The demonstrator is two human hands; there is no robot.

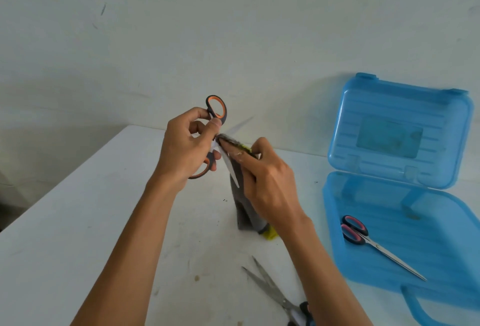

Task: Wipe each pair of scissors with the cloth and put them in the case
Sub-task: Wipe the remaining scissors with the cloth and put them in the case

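My left hand (185, 148) grips the orange-and-grey scissors (217, 110) by their handles, held above the table with the blades spread. My right hand (262, 177) holds a grey cloth with a yellow edge (244, 211) pinched around one blade near the pivot; the cloth hangs down to the table. The other blade is blurred and points up to the right. The blue plastic case (441, 255) lies open at the right, its lid leaning on the wall. A pair of pink-and-black scissors (363, 235) lies inside its base.
A third pair of scissors (275, 294) lies partly open on the white table (91, 222) near the front edge, its handles hidden under my right forearm. The table's left edge runs diagonally at the left. A plain wall stands close behind.
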